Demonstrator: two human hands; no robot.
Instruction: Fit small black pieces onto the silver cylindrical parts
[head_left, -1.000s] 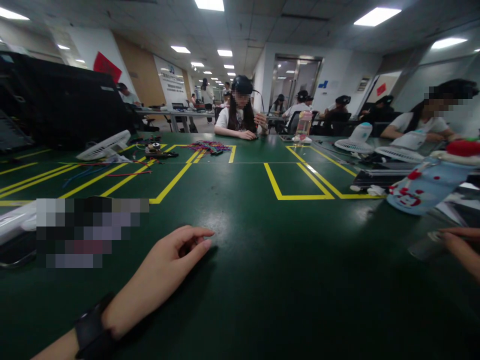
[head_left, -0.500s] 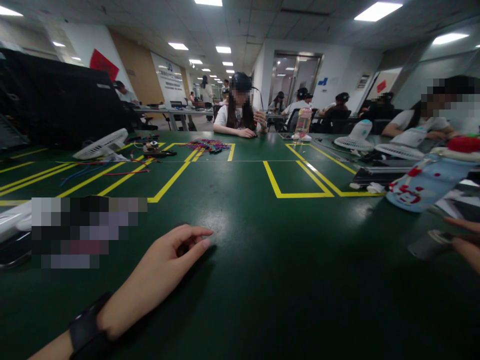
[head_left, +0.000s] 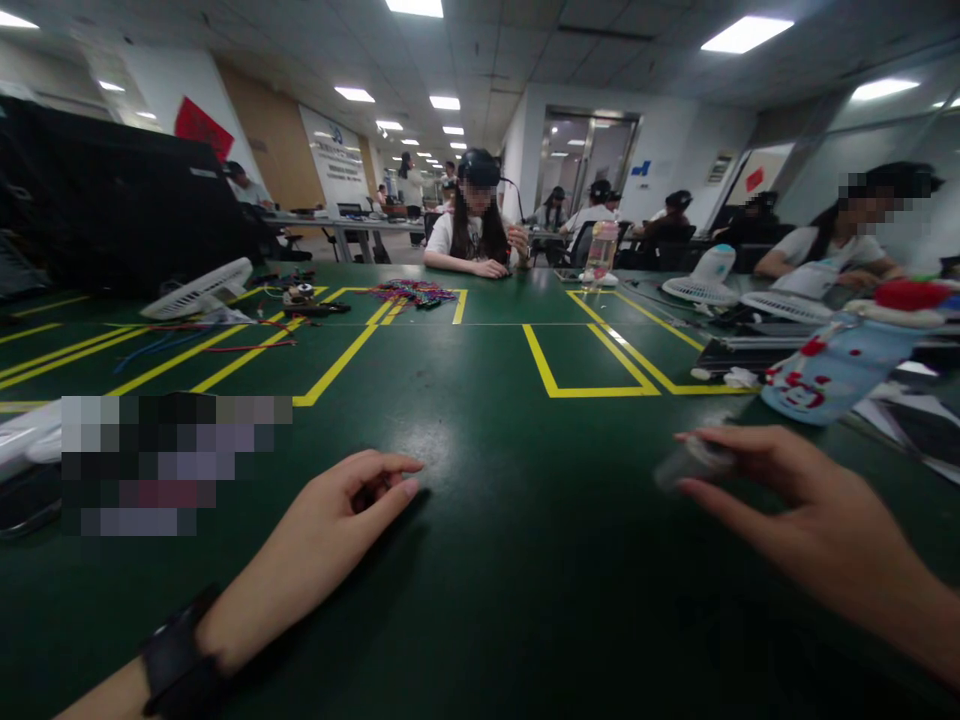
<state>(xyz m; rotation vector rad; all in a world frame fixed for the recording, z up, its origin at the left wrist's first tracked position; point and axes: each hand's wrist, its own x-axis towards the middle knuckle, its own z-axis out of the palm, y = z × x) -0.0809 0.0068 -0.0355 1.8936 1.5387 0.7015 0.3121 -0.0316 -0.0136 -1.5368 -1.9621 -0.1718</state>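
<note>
- Left hand (head_left: 330, 545): rests on the green table (head_left: 525, 600) at near left, fingers loosely curled, thumb and forefinger tips drawn close together; whether anything sits between them cannot be told
- Black wrist band (head_left: 180, 665): on the left wrist, at the near edge of view
- Right hand (head_left: 810, 520): at near right, above the table, fingers extended toward the left and pinching a small clear object (head_left: 690, 462) between thumb and forefinger
- Small clear object: blurred; its kind cannot be told; it sits right of table centre, near the yellow tape lines (head_left: 592, 375)
- Pale blue bottle with red marks (head_left: 832, 370): lies tilted at right, just beyond the right hand
- White fan (head_left: 199, 290): far left, beside loose coloured wires (head_left: 416, 292)
- A seated person (head_left: 472, 230) works at the far edge of the table; another person (head_left: 840, 245) sits at far right
</note>
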